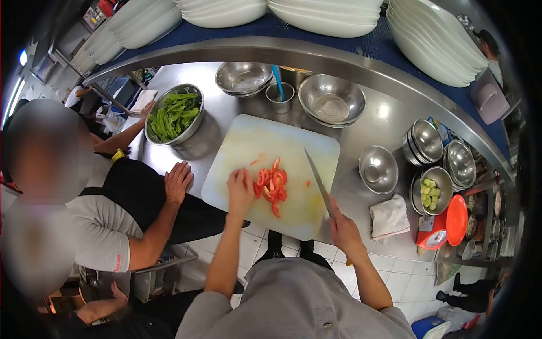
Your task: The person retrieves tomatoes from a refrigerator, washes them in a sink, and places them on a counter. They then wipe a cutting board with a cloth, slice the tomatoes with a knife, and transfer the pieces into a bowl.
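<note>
My right hand [344,227] is closed round the handle of a long kitchen knife [319,182]. Its blade points away from me over the right side of the white cutting board [226,152], apart from the tomato. Cut tomato wedges [274,183] lie in a loose pile at the middle of the board, with small bits beside them. My left hand [241,189] is just left of the pile, fingers bent down and slightly blurred. Whether it grips a piece is not clear.
A colander of green vegetables [175,116] stands at left, beside a co-worker's hand [178,181]. Steel bowls [332,100] sit behind the board. At right are an empty bowl [378,169], a folded cloth [389,217] and a red scale [433,234]. A plate shelf [248,51] overhangs the back.
</note>
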A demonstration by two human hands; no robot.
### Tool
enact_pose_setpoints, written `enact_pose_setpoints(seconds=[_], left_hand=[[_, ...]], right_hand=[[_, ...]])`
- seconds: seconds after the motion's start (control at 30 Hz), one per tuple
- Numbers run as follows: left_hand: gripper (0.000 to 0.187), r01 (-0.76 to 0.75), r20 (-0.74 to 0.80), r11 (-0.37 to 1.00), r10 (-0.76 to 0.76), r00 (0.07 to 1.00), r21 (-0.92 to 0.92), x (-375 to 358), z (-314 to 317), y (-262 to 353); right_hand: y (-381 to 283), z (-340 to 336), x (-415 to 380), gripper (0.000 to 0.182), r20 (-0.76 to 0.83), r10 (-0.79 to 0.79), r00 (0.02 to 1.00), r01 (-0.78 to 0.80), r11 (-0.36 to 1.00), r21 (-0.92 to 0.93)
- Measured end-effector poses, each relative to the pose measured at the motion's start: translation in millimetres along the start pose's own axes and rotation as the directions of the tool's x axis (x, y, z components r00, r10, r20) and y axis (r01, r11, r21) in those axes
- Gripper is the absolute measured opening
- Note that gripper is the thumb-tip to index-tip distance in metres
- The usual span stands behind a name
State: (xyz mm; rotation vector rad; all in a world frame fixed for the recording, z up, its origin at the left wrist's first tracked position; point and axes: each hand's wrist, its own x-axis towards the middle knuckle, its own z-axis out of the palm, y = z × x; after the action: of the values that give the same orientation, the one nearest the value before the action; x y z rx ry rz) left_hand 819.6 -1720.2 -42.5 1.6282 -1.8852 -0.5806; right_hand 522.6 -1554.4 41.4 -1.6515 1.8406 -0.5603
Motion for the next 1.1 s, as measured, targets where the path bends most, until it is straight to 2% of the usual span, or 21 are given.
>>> enact_pose_setpoints(seconds=[0.03,0.07,0.1,0.17,0.2,0.23,0.27,0.3,0.37,0.4,0.47,0.53,0.57,0.63,0.67,0.73,0.77,0.83,0.9,0.97,1.1], left_hand=[[0.045,-0.014,-0.209,1.000,0.019,0.978,0.022,-16.9,23.0,21.0],[0.054,-0.026,-0.409,0.999,0.044,0.911,0.048,-25.5,40.0,38.5],[0.054,-0.019,-0.419,0.999,0.039,0.907,0.051,-25.1,46.1,54.3],[0.067,0.074,-0.332,0.996,-0.089,0.939,-0.057,-15.3,54.2,80.9],[0.067,0.077,-0.338,0.995,-0.094,0.936,-0.061,-11.7,55.5,86.0],[0.068,0.028,-0.261,0.998,-0.041,0.965,-0.053,-6.1,54.7,90.1],[0.068,-0.026,-0.180,0.998,0.017,0.984,-0.049,-2.3,55.5,92.3],[0.068,-0.032,-0.189,0.998,0.021,0.982,-0.055,-0.1,57.6,94.3],[0.065,-0.161,-0.033,0.979,0.158,0.987,-0.125,3.8,61.6,95.7],[0.063,-0.260,-0.020,0.959,0.259,0.966,-0.112,4.5,63.3,94.7],[0.062,-0.298,0.023,0.943,0.304,0.952,-0.145,-0.6,65.6,93.8],[0.062,-0.322,0.106,0.928,0.345,0.932,-0.189,-9.9,56.8,97.7],[0.062,-0.315,0.101,0.928,0.339,0.935,-0.197,-16.8,47.1,100.0],[0.067,-0.316,0.109,0.939,0.332,0.937,-0.137,-29.5,30.8,105.7],[0.067,-0.308,0.115,0.940,0.325,0.939,-0.144,-36.0,29.0,112.5],[0.068,-0.285,-0.112,0.958,0.288,0.951,0.046,-44.1,27.4,121.2],[0.068,-0.275,-0.105,0.960,0.279,0.955,0.047,-47.0,35.5,125.5],[0.066,-0.192,-0.165,0.942,0.243,0.956,0.275,-44.0,62.8,143.3],[0.059,-0.130,-0.166,0.947,0.184,0.969,0.293,-35.3,75.8,147.5],[0.054,-0.003,-0.120,0.949,0.043,0.992,0.316,-30.2,80.5,146.1],[0.053,-0.015,-0.012,0.957,0.019,1.000,0.289,-36.0,60.5,142.9]], right_hand=[[1.9,0.5,2.8,0.067,0.042,0.031,0.999,-0.030,0.999,-0.030],[3.1,0.5,7.8,0.067,0.049,0.018,0.999,-0.017,0.999,-0.028],[4.2,-0.3,14.5,0.067,0.046,-0.029,0.998,0.032,0.997,-0.064],[11.8,-5.6,32.4,0.067,0.042,-0.082,0.996,0.086,0.990,-0.109],[16.6,-7.8,44.7,0.065,0.060,-0.134,0.989,0.143,0.971,-0.194],[19.1,-11.2,55.5,0.063,0.078,-0.184,0.980,0.199,0.941,-0.275],[21.0,-17.6,63.3,0.063,0.073,-0.190,0.979,0.203,0.938,-0.280],[24.2,-26.0,70.7,0.062,0.106,-0.231,0.967,0.252,0.924,-0.286],[31.6,-36.7,75.4,0.061,0.136,-0.274,0.952,0.304,0.905,-0.299],[36.2,-38.8,72.6,0.063,0.150,-0.274,0.950,0.308,0.907,-0.289],[43.1,-39.8,59.7,0.065,0.173,-0.275,0.946,0.316,0.904,-0.288],[48.1,-35.9,35.7,0.063,0.222,-0.178,0.959,0.248,0.907,-0.342],[49.5,-32.0,21.9,0.063,0.229,-0.175,0.957,0.249,0.903,-0.350],[45.9,-23.3,-1.6,0.063,0.195,-0.235,0.952,0.258,0.961,-0.102],[40.9,-23.6,-7.0,0.063,0.204,-0.226,0.953,0.251,0.962,-0.104],[30.4,-24.8,-14.8,0.063,0.141,-0.202,0.969,0.190,0.977,0.092],[28.1,-26.7,-16.4,0.063,0.151,-0.198,0.968,0.185,0.978,0.097],[25.0,-34.7,-8.0,0.063,0.095,-0.144,0.985,0.127,0.978,0.165],[31.5,-40.2,3.6,0.061,0.067,-0.147,0.987,0.137,0.981,0.139],[38.7,-47.1,12.7,0.058,-0.005,-0.238,0.971,0.238,0.971,-0.028],[34.5,-63.4,21.5,0.055,-0.003,-0.290,0.957,0.288,0.951,-0.113]])
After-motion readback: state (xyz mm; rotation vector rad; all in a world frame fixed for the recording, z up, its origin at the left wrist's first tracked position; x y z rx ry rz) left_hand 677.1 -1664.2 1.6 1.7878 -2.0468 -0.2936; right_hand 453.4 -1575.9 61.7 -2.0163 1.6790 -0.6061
